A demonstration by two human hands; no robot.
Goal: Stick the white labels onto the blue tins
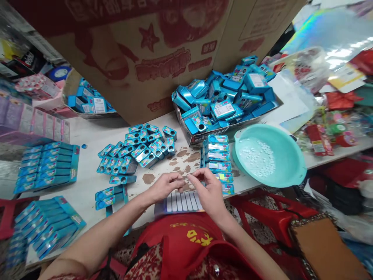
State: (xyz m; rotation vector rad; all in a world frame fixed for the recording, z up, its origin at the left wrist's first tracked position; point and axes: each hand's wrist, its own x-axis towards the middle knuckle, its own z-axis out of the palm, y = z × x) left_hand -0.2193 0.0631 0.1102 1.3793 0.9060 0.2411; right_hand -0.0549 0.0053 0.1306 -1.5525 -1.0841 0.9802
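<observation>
My left hand (167,186) and my right hand (210,193) meet near the table's front edge, fingertips close together. Both are closed in a pinch; whatever lies between the fingers is too small to make out. Just below them lies a sheet of white strip labels (184,202), partly covered by my right hand. Beyond the right hand runs a column of small blue boxes (218,156), some with a pale strip on their faces. To the left of my hands stands a cluster of blue boxes with round dark holes (140,149).
A carton tray (190,139) heaped with blue boxes stands before a large cardboard box (163,66). At right, a turquoise basin (295,171) holds many small white pieces. Filled blue display boxes (55,163) occupy the left; a red stool (262,217) is at lower right.
</observation>
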